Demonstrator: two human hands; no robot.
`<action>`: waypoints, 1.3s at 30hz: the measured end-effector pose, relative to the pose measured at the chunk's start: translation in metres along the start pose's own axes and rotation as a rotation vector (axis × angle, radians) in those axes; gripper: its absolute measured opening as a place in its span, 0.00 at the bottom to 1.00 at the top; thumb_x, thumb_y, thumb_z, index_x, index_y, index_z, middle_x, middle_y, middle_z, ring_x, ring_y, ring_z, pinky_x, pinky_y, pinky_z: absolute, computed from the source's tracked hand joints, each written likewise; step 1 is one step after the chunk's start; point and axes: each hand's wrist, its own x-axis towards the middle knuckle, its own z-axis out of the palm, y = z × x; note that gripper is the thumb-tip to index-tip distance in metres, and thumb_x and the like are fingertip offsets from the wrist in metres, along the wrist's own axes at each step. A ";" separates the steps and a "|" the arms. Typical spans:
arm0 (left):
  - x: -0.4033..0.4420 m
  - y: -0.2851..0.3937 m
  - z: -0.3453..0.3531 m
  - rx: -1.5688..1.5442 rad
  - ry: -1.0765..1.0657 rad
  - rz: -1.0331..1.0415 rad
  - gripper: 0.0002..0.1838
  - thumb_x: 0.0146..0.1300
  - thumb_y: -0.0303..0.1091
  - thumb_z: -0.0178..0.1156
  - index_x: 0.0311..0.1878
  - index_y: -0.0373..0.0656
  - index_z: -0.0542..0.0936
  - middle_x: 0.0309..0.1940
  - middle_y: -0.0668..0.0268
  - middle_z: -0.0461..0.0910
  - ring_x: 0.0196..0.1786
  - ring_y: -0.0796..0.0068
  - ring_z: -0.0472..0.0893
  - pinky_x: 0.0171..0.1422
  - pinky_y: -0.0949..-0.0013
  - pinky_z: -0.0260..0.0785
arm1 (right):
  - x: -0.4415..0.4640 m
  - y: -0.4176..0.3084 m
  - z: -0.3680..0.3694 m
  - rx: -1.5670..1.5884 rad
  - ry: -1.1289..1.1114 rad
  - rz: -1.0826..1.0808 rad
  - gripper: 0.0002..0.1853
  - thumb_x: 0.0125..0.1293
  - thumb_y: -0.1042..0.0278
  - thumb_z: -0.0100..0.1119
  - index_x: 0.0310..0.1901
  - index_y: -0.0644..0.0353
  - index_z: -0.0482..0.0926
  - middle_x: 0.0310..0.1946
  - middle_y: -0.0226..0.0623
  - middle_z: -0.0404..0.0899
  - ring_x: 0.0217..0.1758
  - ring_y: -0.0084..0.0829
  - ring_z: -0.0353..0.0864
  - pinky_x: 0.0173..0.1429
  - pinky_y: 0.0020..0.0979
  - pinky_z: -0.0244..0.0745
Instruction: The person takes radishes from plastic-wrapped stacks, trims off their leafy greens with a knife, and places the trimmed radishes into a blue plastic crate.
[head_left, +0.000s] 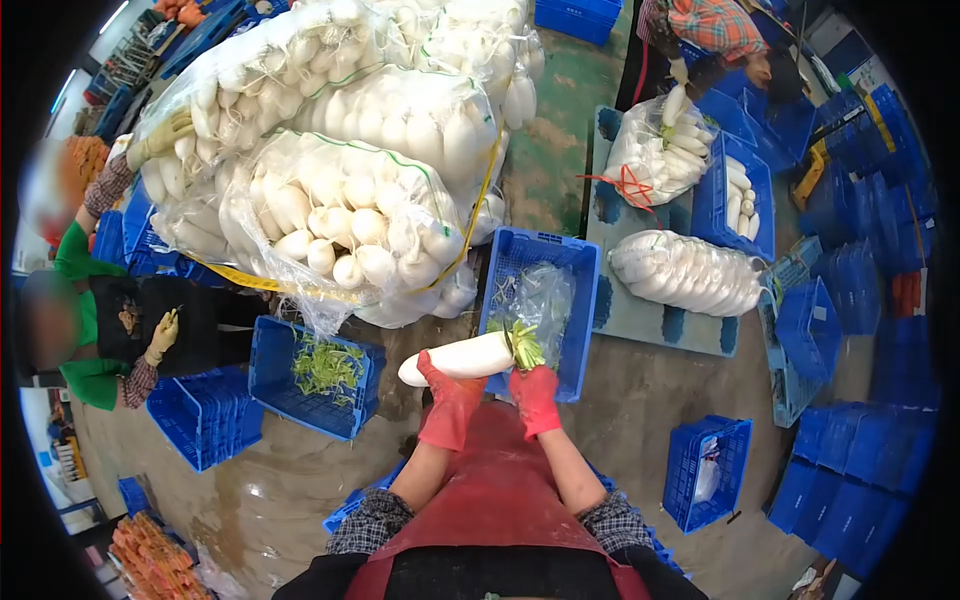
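Note:
A white radish (pixel 462 358) with short green leaf stubs (pixel 526 345) lies sideways in front of my apron. My left hand (pixel 450 402), in a red rubber glove, is closed round the radish's body from below, its thumb up over the side. My right hand (pixel 536 400), gloved in red too, is closed just below the leaf stubs; what its fingers hold is hidden. Just beyond the radish stands a blue crate (pixel 590 300) with a clear plastic bag (pixel 545 298) inside.
Large clear bags of radishes (pixel 350 220) are piled ahead on the left. Cut greens lie in a blue crate (pixel 365 405). A bagged row of radishes (pixel 688 272) rests on a pallet (pixel 660 330). Co-workers stand at left (pixel 95 330) and far right (pixel 715 30). Crate stacks (pixel 855 460) line the right.

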 end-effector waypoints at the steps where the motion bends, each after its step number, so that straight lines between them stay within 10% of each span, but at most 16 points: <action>1: 0.000 0.000 0.004 0.020 0.023 0.014 0.48 0.52 0.74 0.56 0.69 0.51 0.62 0.65 0.56 0.68 0.66 0.48 0.70 0.66 0.35 0.63 | 0.000 0.003 0.004 0.000 0.001 0.003 0.08 0.60 0.62 0.60 0.33 0.57 0.81 0.24 0.47 0.81 0.27 0.53 0.82 0.29 0.48 0.71; 6: 0.017 0.003 -0.035 0.093 -0.014 -0.034 0.45 0.54 0.72 0.53 0.65 0.47 0.67 0.58 0.54 0.75 0.59 0.44 0.76 0.63 0.38 0.69 | -0.024 0.122 0.070 0.158 -0.086 0.388 0.15 0.64 0.59 0.55 0.37 0.63 0.82 0.31 0.53 0.84 0.38 0.54 0.85 0.36 0.49 0.75; 9: 0.064 0.028 -0.019 0.132 -0.130 -0.051 0.44 0.54 0.71 0.54 0.61 0.43 0.70 0.53 0.53 0.78 0.53 0.44 0.79 0.60 0.38 0.71 | -0.030 0.111 0.032 0.116 -0.086 0.228 0.14 0.65 0.59 0.55 0.41 0.62 0.82 0.36 0.52 0.84 0.42 0.51 0.85 0.39 0.47 0.76; 11: 0.057 0.024 -0.057 0.242 -0.042 -0.073 0.44 0.52 0.71 0.58 0.59 0.40 0.72 0.49 0.51 0.79 0.48 0.45 0.81 0.58 0.36 0.71 | -0.042 0.095 0.003 0.051 -0.479 0.642 0.12 0.67 0.59 0.53 0.43 0.56 0.82 0.36 0.48 0.85 0.41 0.50 0.84 0.46 0.47 0.76; 15: -0.018 0.038 0.004 1.133 0.030 0.194 0.36 0.47 0.43 0.77 0.57 0.37 0.74 0.44 0.59 0.82 0.46 0.65 0.82 0.51 0.61 0.76 | -0.020 0.033 -0.024 0.120 -0.157 0.021 0.11 0.66 0.60 0.54 0.44 0.52 0.81 0.35 0.49 0.84 0.40 0.50 0.84 0.43 0.46 0.77; 22: -0.063 0.047 -0.003 1.797 -0.372 0.348 0.38 0.44 0.47 0.76 0.59 0.43 0.74 0.48 0.53 0.82 0.53 0.56 0.82 0.56 0.58 0.73 | 0.025 -0.032 -0.054 -0.283 -0.355 -0.287 0.09 0.62 0.66 0.56 0.43 0.49 0.82 0.28 0.46 0.83 0.35 0.50 0.83 0.39 0.47 0.76; 28: -0.068 0.075 -0.060 1.514 -0.442 0.464 0.45 0.40 0.51 0.79 0.62 0.44 0.72 0.50 0.53 0.81 0.56 0.55 0.81 0.59 0.56 0.72 | 0.016 0.132 -0.050 -0.692 -0.512 -0.061 0.09 0.59 0.63 0.57 0.38 0.55 0.81 0.36 0.50 0.83 0.42 0.52 0.83 0.44 0.49 0.77; 31: -0.081 0.113 -0.120 1.300 -0.027 0.630 0.50 0.43 0.50 0.78 0.67 0.38 0.66 0.54 0.50 0.79 0.57 0.58 0.80 0.59 0.59 0.72 | 0.010 0.109 -0.027 -0.625 -0.513 -0.089 0.15 0.63 0.58 0.54 0.37 0.62 0.82 0.36 0.55 0.83 0.41 0.56 0.82 0.43 0.49 0.76; 33: -0.088 0.122 -0.195 0.763 0.405 0.607 0.44 0.46 0.48 0.77 0.63 0.36 0.70 0.47 0.56 0.81 0.47 0.65 0.82 0.51 0.62 0.74 | 0.022 0.092 0.002 -0.557 -0.664 -0.137 0.18 0.62 0.54 0.56 0.36 0.65 0.81 0.32 0.57 0.82 0.36 0.55 0.83 0.40 0.48 0.75; 37: -0.085 0.110 -0.422 -0.627 0.469 0.523 0.24 0.58 0.48 0.70 0.50 0.41 0.79 0.31 0.63 0.80 0.33 0.65 0.81 0.41 0.55 0.76 | 0.054 0.064 0.046 -0.826 -0.781 -0.450 0.19 0.60 0.57 0.57 0.34 0.70 0.79 0.30 0.59 0.81 0.35 0.58 0.82 0.37 0.50 0.74; 39: -0.125 0.118 -0.470 -0.570 0.762 0.848 0.27 0.59 0.50 0.68 0.53 0.40 0.77 0.35 0.61 0.80 0.37 0.63 0.81 0.45 0.55 0.77 | 0.060 0.052 0.057 -0.970 -0.909 -0.593 0.19 0.61 0.55 0.56 0.35 0.68 0.80 0.32 0.62 0.81 0.38 0.62 0.81 0.41 0.54 0.76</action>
